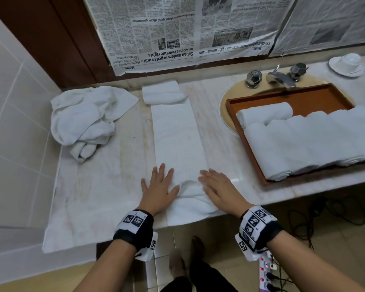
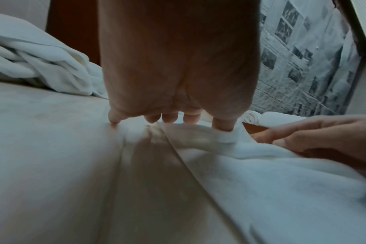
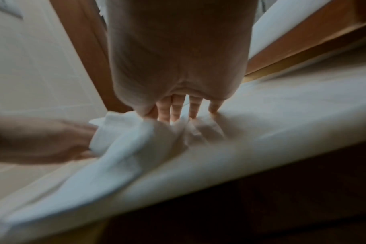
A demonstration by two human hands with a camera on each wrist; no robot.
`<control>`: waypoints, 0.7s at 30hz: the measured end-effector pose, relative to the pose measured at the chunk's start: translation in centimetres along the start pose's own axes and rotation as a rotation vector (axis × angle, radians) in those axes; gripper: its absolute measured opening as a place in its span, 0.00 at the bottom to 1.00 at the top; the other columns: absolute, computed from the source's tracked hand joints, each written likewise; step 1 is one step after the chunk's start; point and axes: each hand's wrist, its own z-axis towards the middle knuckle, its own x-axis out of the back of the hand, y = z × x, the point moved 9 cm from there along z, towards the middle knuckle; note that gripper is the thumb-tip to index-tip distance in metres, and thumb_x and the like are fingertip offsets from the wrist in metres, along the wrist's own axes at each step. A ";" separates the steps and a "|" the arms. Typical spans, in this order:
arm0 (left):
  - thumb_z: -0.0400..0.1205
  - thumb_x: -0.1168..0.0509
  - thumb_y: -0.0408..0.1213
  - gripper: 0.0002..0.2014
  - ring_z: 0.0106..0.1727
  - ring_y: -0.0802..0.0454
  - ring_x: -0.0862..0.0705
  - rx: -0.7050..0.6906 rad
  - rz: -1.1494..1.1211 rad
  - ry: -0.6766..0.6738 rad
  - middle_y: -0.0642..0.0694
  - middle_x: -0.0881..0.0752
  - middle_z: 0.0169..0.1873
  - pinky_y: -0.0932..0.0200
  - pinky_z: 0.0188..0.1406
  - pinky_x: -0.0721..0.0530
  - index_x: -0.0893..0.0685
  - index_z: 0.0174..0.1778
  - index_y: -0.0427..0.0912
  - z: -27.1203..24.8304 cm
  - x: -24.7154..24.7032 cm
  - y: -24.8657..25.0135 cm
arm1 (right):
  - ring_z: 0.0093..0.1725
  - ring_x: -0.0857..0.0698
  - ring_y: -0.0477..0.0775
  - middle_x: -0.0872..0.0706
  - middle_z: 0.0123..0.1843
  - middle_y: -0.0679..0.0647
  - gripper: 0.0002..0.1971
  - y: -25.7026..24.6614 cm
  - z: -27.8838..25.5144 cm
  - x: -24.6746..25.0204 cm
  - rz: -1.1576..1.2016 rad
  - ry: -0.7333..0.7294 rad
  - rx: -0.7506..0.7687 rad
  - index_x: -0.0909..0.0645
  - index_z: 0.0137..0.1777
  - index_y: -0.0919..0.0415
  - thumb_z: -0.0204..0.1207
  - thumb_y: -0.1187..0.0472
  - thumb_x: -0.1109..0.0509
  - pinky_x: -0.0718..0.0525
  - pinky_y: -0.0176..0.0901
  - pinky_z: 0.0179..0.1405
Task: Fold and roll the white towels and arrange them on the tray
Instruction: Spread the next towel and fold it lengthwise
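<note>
A long folded white towel strip [image 1: 177, 135] lies lengthwise on the marble counter [image 1: 105, 186], and its near end hangs over the front edge. My left hand [image 1: 159, 184] lies flat with straight fingers on the strip's left edge. My right hand [image 1: 216, 186] lies flat on its right edge. Between them the cloth bunches into a small ridge [image 1: 189, 186], which the wrist views show as a hump [image 2: 219, 140] [image 3: 125, 140]. The strip's far end is doubled over in a thick fold [image 1: 162, 93]. The brown tray [image 1: 303, 100] at the right holds several rolled towels [image 1: 303, 142].
A crumpled pile of white towels [image 1: 84, 119] sits at the back left by the tiled wall. The tray rests over the sink, below the faucet [image 1: 279, 77]. A cup and saucer [image 1: 346, 62] stand at the far right. Newspaper [image 1: 177, 32] covers the wall behind. Cables and a power strip [image 1: 266, 268] lie on the floor.
</note>
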 end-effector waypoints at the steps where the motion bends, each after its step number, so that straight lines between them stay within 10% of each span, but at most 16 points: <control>1: 0.87 0.53 0.63 0.35 0.87 0.50 0.68 -0.001 0.028 -0.009 0.52 0.66 0.87 0.29 0.81 0.66 0.54 0.89 0.56 -0.1 -0.2 0.0 | 0.81 0.34 0.50 0.29 0.82 0.47 0.25 -0.1 -0.4 0.3 0.031 0.010 -0.016 0.23 0.76 0.53 0.82 0.45 0.43 0.40 0.50 0.83; 10: 0.89 0.53 0.60 0.34 0.87 0.46 0.67 0.010 0.043 0.002 0.50 0.67 0.87 0.27 0.81 0.65 0.57 0.89 0.55 0.0 -0.7 0.1 | 0.44 0.21 0.47 0.21 0.53 0.49 0.18 -1.1 -3.3 -0.2 0.166 -0.211 -0.301 0.27 0.59 0.53 0.73 0.60 0.24 0.26 0.35 0.42; 21: 0.88 0.51 0.61 0.35 0.87 0.49 0.67 0.010 0.026 0.010 0.49 0.68 0.87 0.29 0.81 0.66 0.57 0.89 0.57 0.1 -0.8 -0.3 | 0.43 0.17 0.46 0.17 0.49 0.54 0.16 1.2 -7.1 1.2 0.550 0.056 -0.390 0.14 0.57 0.53 0.71 0.60 0.18 0.20 0.25 0.43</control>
